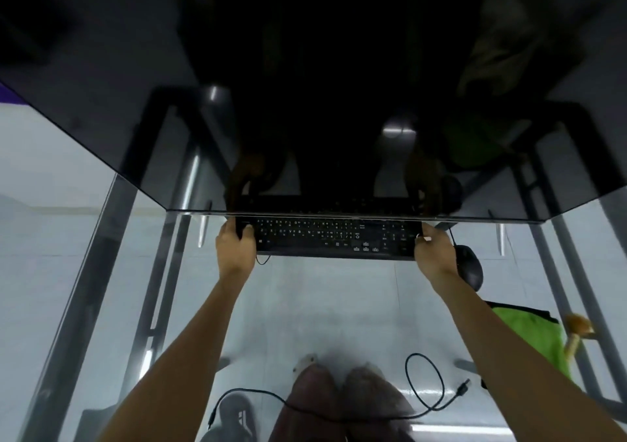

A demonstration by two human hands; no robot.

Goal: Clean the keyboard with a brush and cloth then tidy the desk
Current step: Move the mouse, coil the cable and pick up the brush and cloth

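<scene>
While both arms reach fwd over a glass-topped bench [339,323], a person grips a black keyboard [330,238] at its two short ends. Left hand [237,244] is clamped on the keyboard's 9 o'clock end, thumb curled onto the corner keys; right hand [432,248] is clamped on the 3 o'clock end, fingers wrapped round the edge. Keyboard lies level w/ its far edge right up against the foot of a dark monitor [305,102], which fills the 12 o'clock half of the view and mirrors the hands and keys in its glossy screen. Black mouse [470,266] sits just beside the right wrist, at 3 o'clock of the keyboard, its cord running up toward the monitor. Green cloth [529,336] lies at 4 o'clock, near the right forearm, w/ the pale-handled brush [576,331] touching its outer edge; brush is blurred, bristles hard to make out. Loose black cable [427,394] loops across the bench at 5 o'clock, plug end free. Thru the glass, the person's knees and pale floor tiles show at 6 o'clock; metal bench legs [101,272] run down at 8 o'clock.
</scene>
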